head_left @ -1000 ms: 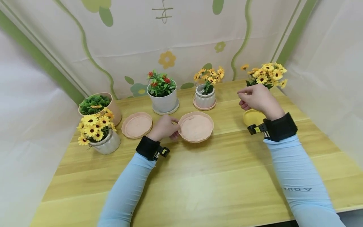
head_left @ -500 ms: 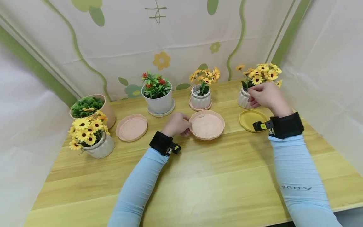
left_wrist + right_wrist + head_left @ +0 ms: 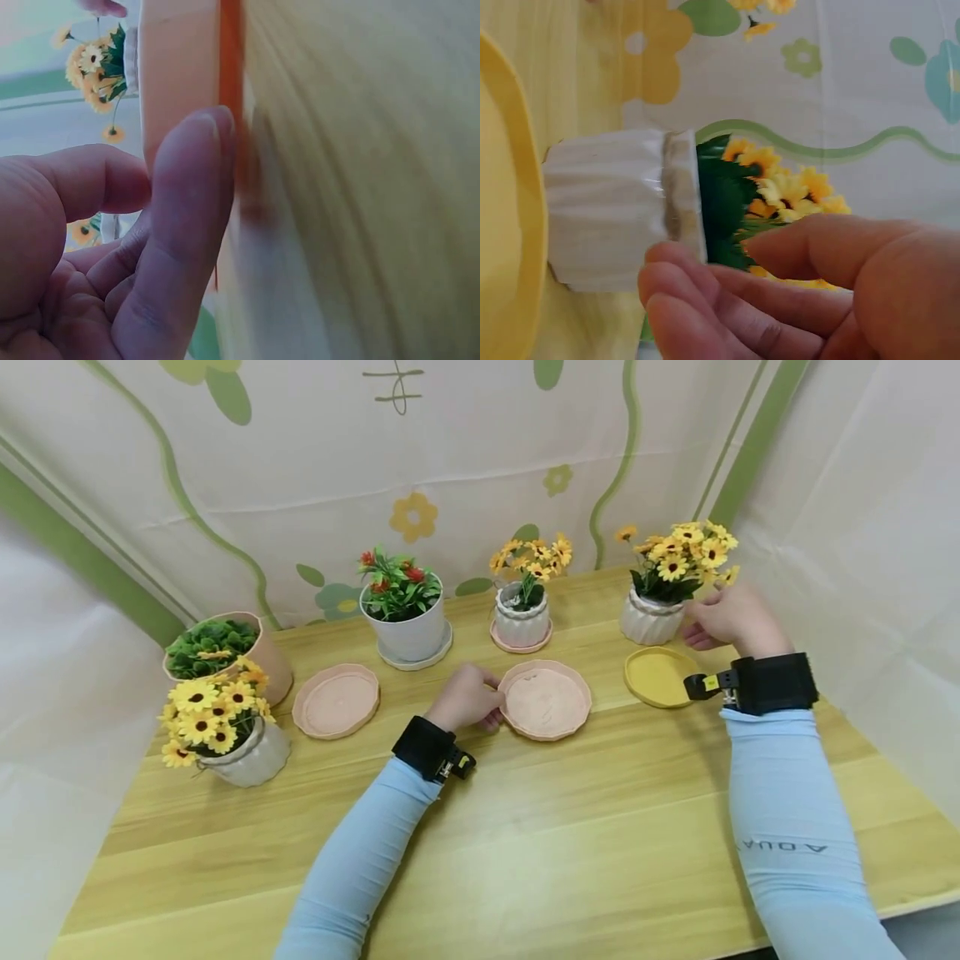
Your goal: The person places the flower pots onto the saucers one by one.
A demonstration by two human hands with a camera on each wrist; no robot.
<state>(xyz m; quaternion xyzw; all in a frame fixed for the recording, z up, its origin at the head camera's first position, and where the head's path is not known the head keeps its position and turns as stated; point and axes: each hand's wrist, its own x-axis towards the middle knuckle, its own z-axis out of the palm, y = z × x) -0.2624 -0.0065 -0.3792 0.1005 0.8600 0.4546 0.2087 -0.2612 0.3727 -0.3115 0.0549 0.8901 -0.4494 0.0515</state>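
My left hand (image 3: 467,697) pinches the left rim of a pink scalloped saucer (image 3: 546,702) at mid-table. In the left wrist view, the thumb lies along the saucer's side wall (image 3: 180,67) and the index fingertip meets its rim. At the right stands a white fluted pot (image 3: 651,620) of yellow daisies (image 3: 678,556). My right hand (image 3: 735,618) is beside that pot's right side, its fingers loosely bent and holding nothing. The right wrist view puts those fingertips right at the pot's rim (image 3: 681,187). A yellow saucer (image 3: 658,677) lies in front of the pot.
Another pink saucer (image 3: 336,702) lies left of my left hand. Behind stand a white pot of red flowers (image 3: 407,631) and a small daisy pot (image 3: 521,622), each on a saucer. A tilted daisy pot (image 3: 251,756) and a pink pot of greenery (image 3: 270,660) are far left.
My left hand has carried the pink saucer rightward along the table. My right hand has moved from in front of the daisy pot to its right side.
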